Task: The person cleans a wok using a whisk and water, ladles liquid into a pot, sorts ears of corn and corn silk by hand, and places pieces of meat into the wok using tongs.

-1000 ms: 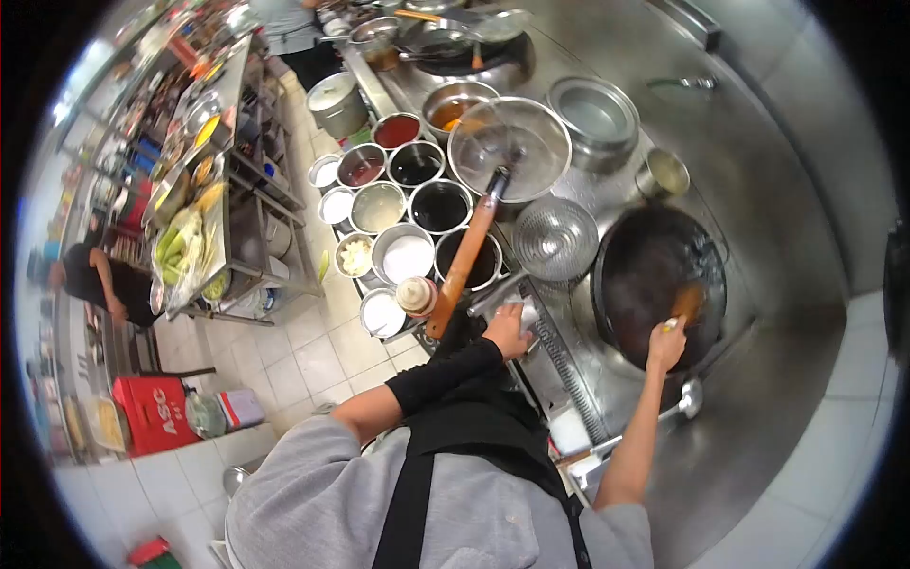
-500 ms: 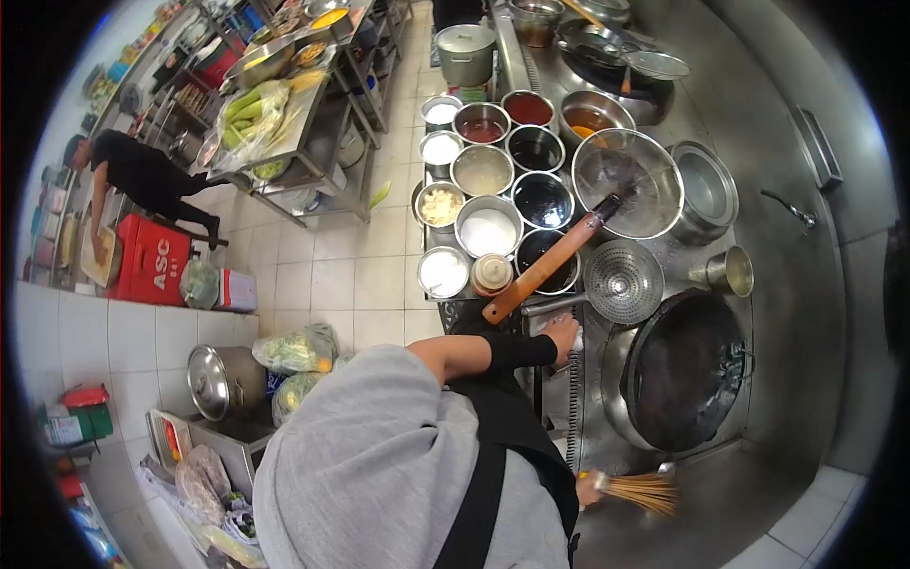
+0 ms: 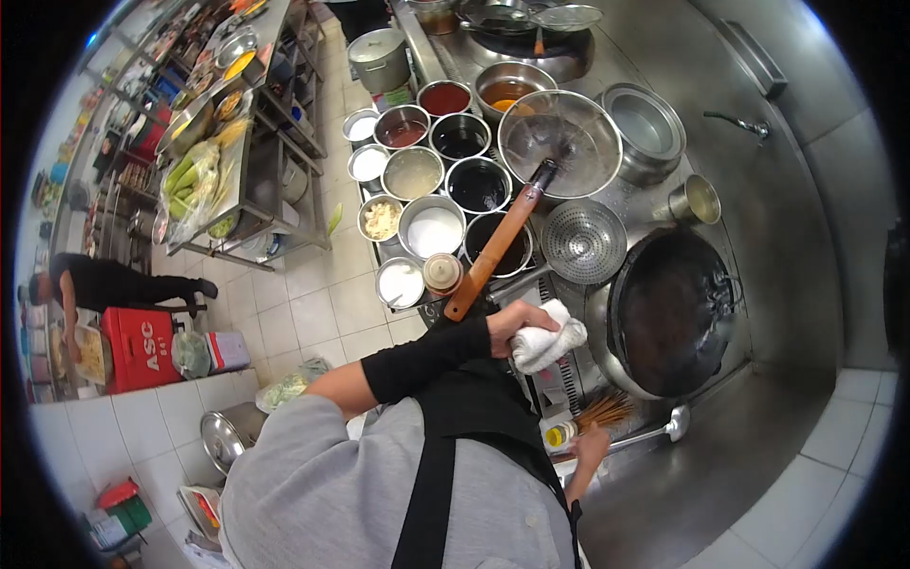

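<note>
My left hand (image 3: 513,328), with a black sleeve on its forearm, is closed on a folded white cloth (image 3: 550,339) at the stove's front edge. Just below a bamboo brush (image 3: 604,412) is my right hand (image 3: 592,449), its fingers loosely apart and off the brush's yellow and white handle. The brush lies beside a long-handled ladle (image 3: 677,424). A dark wok (image 3: 671,318) with a wet inside sits on the burner to the right. Left of it are a perforated strainer (image 3: 584,242) and a wide mesh sieve (image 3: 540,150) with a wooden handle.
Round pots of sauces and seasonings (image 3: 412,174) stand left of the sieve. A lidded pot (image 3: 379,62) is behind them. At the far left, a person in black (image 3: 123,282) reaches into a tray near a red box (image 3: 140,349). A metal pot (image 3: 701,199) stands behind the wok.
The brush has moved from over the wok to the front ledge, and my right hand has come off its handle. My left hand has raised the white cloth. The view has swung.
</note>
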Available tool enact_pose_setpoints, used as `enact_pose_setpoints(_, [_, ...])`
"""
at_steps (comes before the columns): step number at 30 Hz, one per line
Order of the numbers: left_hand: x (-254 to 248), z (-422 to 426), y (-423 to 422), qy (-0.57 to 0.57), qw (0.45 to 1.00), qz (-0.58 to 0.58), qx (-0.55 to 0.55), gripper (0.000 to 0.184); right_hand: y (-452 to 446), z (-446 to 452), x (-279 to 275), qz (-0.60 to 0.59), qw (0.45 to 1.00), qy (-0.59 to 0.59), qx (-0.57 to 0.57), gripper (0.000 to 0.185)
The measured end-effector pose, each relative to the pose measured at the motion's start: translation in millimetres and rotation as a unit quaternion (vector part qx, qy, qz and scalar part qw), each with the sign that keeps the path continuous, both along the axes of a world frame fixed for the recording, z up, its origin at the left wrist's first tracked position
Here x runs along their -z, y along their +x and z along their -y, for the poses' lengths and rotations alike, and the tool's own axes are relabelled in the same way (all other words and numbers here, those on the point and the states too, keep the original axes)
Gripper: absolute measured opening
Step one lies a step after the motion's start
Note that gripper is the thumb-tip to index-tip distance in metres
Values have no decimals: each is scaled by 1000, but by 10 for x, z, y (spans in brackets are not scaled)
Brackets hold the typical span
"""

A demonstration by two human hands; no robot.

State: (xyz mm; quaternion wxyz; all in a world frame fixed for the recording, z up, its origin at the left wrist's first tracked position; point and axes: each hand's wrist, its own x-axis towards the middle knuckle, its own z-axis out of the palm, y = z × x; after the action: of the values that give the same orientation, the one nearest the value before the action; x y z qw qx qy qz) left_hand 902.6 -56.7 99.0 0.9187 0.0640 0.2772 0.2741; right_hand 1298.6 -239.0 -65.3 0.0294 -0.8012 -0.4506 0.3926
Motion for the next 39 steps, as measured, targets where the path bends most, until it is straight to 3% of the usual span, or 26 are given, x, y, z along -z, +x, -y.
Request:
enact_pose_setpoints(2, [-458,29,-153,41,999,7,-13,49,-336,-480,-644,-148,988,-5,53,32])
enact_pose_setpoints(4, [-355,39,-276,52,997,-41,-31,52,-704,-748,-814,-250,965,34,75,28])
enact_pose_setpoints(5, [-806,21,-383,42,998,-18,-32,42,-959,-880,-938,-291,955,53,22,29])
enact_pose_setpoints(6, [-830,-1,-490,49,999,-10,-21,42,-1235,-977,-1034,-328,941,71,-31,30])
enact_pose_setpoints(8, [-934,-26,-659,56,997,17,-47,47,-1775,-1148,-994,-486,873,24,-15,34])
enact_pose_setpoints(10, [-1181,-98,-810,138,984,50,-101,66,-2257,-1288,-856,-542,837,-51,-56,41])
enact_pose_setpoints(12, [-1314,-171,-997,231,963,33,-135,78,-2721,-1358,-654,-594,802,-50,-36,45])
enact_pose_setpoints(15, [-1305,-213,-1403,281,933,-128,-184,73,-3144,-1544,-665,-643,759,-90,44,44])
enact_pose_setpoints(17, [-1340,-377,-1672,238,936,-155,-209,65,-3241,-1613,-681,-665,734,-107,87,42])
enact_pose_setpoints(18, [-1369,-525,-1724,237,939,-81,-235,59,-3239,-1657,-708,-676,723,-105,93,41])
enact_pose_setpoints(19, [-1460,-641,-1747,219,931,-95,-275,56,-3251,-1709,-738,-687,713,-103,99,40])
enact_pose_setpoints(20, [-1424,-771,-1855,238,923,-144,-265,56,-3261,-1734,-773,-663,734,-77,127,34])
enact_pose_setpoints(21, [-1323,-914,-2027,256,912,-193,-256,55,-3262,-1803,-915,-678,718,-71,142,32])
enact_pose_setpoints(23, [-778,-1313,-2468,283,864,-342,-238,40,-3252,-1960,-1187,-706,684,-63,171,28])
enact_pose_setpoints(24, [-522,-1565,-2595,290,834,-408,-232,33,-3274,-2028,-1234,-697,701,-49,143,19])
enact_pose_setpoints(25, [-272,-1848,-2699,299,799,-471,-225,26,-3271,-2023,-1329,-707,689,-39,155,18])
enact_pose_setpoints(27, [323,-2395,-2918,386,684,-594,-174,28,-3262,-2050,-1601,-728,663,-17,175,16])
enact_pose_setpoints(28, [445,-2610,-2914,378,639,-659,-116,33,-3232,-2019,-1738,-739,643,-10,199,15])
enact_pose_setpoints(29, [506,-2796,-2876,367,588,-719,-59,37,-3182,-1996,-1838,-738,642,10,210,15])
enact_pose_setpoints(31, [656,-3109,-2696,384,559,-735,-18,55,-3051,-1932,-2013,-730,641,44,233,15])
enact_pose_setpoints(33, [1079,-3559,-2603,361,513,-778,29,70,-2938,-2020,-2223,-644,710,125,256,17])
enact_pose_setpoints(35, [1015,-3794,-2379,365,532,-753,127,87,-2832,-2291,-2285,-520,792,203,247,24])
enact_pose_setpoints(36, [705,-3733,-2130,360,518,-758,167,90,-2744,-2464,-2229,-451,829,236,234,28])
enact_pose_setpoints(37, [997,-3968,-2090,350,481,-773,222,90,-2655,-2710,-1915,-270,900,287,187,30])
enact_pose_setpoints(39, [852,-3974,-1791,330,438,-783,293,88,-2589,-3206,-1789,-1,950,294,107,33])
